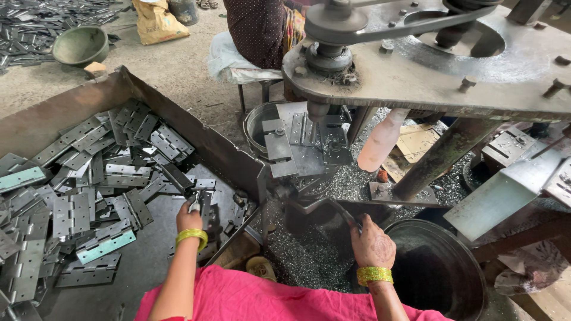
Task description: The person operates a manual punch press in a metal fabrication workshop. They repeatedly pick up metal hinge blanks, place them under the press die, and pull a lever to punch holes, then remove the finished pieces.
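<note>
We are gripping a hinge (pixel 196 205) in our left hand (pixel 189 219) inside the tray (pixel 178 122); our right hand (pixel 372 242), beside the tray, is clasping a lever (pixel 324 207).

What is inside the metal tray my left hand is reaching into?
The tray holds a loose heap of grey metal hinges; the left hand grips one near the corner. Whatever lies beneath the heap is covered.

Hinges (pixel 89 184) piled in tray (pixel 65 107) at left; drill press (pixel 416 59) ahead; drum (pixel 440 267) right of tray.
</note>
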The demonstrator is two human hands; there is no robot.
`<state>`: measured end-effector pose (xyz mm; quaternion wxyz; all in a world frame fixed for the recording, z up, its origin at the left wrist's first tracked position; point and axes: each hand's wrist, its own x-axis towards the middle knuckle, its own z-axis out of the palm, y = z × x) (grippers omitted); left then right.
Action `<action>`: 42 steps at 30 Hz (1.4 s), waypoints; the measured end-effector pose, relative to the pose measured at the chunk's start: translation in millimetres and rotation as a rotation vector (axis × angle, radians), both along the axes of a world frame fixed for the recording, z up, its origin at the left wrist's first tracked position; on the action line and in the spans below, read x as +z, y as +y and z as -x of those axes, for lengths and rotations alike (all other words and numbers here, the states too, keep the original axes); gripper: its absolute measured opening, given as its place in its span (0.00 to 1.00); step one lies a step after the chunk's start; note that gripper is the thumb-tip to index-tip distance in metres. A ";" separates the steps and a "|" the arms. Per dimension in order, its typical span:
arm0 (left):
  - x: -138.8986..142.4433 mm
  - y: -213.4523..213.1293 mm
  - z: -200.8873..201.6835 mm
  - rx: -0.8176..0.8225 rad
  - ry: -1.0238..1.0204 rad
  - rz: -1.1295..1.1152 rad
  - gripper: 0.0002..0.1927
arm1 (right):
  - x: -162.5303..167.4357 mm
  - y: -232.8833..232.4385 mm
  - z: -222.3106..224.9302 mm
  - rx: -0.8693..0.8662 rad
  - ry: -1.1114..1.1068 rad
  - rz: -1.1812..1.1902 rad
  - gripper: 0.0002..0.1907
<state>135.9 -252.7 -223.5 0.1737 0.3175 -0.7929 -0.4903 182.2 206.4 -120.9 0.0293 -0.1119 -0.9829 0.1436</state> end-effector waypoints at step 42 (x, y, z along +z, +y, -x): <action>142.9 62.1 15.6 -0.700 -0.174 0.408 0.16 | -28.7 -39.1 12.6 0.042 0.101 0.099 0.20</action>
